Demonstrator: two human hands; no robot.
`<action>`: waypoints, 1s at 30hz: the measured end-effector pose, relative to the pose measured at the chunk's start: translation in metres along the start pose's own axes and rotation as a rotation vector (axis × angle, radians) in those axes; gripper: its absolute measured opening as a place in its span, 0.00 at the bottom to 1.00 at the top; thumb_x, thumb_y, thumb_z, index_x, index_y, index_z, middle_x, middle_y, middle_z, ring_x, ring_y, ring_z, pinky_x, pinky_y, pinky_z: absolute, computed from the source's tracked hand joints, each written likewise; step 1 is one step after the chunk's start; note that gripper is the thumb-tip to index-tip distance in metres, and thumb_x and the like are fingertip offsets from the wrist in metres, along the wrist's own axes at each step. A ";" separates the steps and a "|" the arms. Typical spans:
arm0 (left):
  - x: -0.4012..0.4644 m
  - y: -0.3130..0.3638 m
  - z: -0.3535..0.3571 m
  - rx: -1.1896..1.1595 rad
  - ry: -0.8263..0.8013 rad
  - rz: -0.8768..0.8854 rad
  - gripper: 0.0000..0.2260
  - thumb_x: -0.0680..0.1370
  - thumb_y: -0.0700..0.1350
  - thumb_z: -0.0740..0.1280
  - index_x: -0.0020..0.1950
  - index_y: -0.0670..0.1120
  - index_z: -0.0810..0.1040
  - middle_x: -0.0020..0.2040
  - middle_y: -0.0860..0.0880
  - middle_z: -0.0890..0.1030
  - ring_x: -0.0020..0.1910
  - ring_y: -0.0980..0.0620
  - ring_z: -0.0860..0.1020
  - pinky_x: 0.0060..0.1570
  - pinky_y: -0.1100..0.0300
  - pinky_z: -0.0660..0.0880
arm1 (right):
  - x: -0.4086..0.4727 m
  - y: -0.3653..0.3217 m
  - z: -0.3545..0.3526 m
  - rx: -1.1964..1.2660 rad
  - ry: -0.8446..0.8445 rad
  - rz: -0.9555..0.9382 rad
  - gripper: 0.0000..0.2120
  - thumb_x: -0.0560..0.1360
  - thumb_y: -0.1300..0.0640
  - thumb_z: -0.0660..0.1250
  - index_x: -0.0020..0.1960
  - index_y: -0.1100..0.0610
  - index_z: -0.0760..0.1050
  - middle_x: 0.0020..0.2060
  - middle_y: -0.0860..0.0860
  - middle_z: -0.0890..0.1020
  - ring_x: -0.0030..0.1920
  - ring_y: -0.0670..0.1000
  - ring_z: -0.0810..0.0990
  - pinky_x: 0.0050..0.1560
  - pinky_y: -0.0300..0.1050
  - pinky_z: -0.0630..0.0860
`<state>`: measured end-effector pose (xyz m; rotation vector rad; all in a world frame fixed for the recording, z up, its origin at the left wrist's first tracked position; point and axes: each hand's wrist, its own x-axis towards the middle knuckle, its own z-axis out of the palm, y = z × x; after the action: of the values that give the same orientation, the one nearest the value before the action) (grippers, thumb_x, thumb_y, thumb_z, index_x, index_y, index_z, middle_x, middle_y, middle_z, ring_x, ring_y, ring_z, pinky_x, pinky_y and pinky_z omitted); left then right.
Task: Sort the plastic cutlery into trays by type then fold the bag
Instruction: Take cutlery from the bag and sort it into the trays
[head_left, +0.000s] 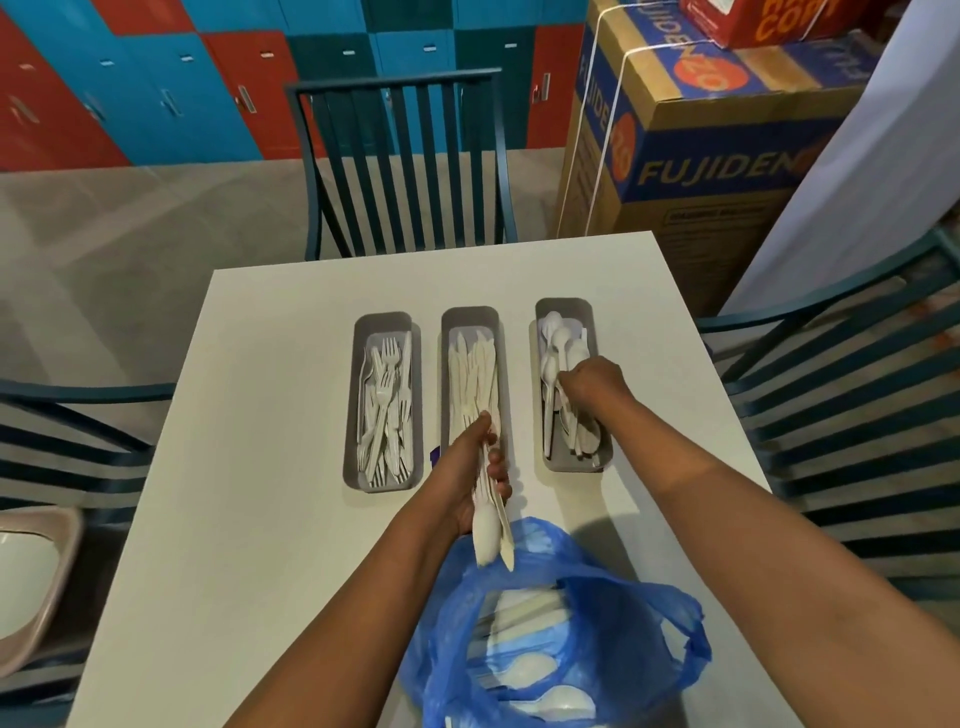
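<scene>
Three grey trays stand side by side on the white table (260, 467): the left tray (358, 364) holds white forks, the middle tray (470, 316) holds knives, the right tray (587, 312) holds spoons. My left hand (467, 478) grips a bunch of white cutlery (488, 535), a spoon and knives, just below the middle tray. My right hand (592, 384) reaches into the right tray, fingers closed on spoons there. A blue plastic bag (613, 623) lies open at the near edge with more white cutlery inside.
Dark teal slatted chairs stand at the far side (405, 156), the right (841, 389) and the left (62, 426). A large cardboard box (701, 156) sits beyond the table's far right corner. A beige basin (31, 571) rests at the left.
</scene>
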<state>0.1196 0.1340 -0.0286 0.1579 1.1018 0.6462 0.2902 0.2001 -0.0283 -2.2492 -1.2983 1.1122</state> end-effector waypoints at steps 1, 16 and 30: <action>0.002 0.003 -0.002 -0.027 -0.002 -0.009 0.16 0.79 0.51 0.57 0.34 0.46 0.67 0.21 0.51 0.67 0.16 0.56 0.65 0.21 0.70 0.63 | 0.004 -0.001 0.001 -0.014 -0.005 0.002 0.20 0.78 0.53 0.58 0.67 0.63 0.66 0.59 0.62 0.76 0.58 0.60 0.76 0.57 0.49 0.74; 0.019 0.008 -0.005 -0.041 0.077 0.073 0.15 0.82 0.45 0.54 0.42 0.42 0.75 0.25 0.49 0.77 0.20 0.54 0.73 0.28 0.63 0.71 | -0.036 0.003 0.028 0.129 -0.097 -0.124 0.19 0.76 0.46 0.63 0.41 0.63 0.75 0.34 0.52 0.76 0.37 0.52 0.75 0.35 0.40 0.67; 0.000 -0.009 0.003 0.139 0.212 0.295 0.12 0.83 0.46 0.56 0.54 0.39 0.75 0.39 0.45 0.76 0.33 0.50 0.74 0.31 0.61 0.76 | -0.104 0.010 0.032 0.114 -0.460 -0.148 0.06 0.76 0.57 0.65 0.42 0.58 0.77 0.33 0.50 0.77 0.32 0.46 0.75 0.28 0.38 0.70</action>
<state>0.1262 0.1278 -0.0310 0.3838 1.3425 0.8641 0.2421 0.1043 -0.0060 -1.8430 -1.4926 1.6637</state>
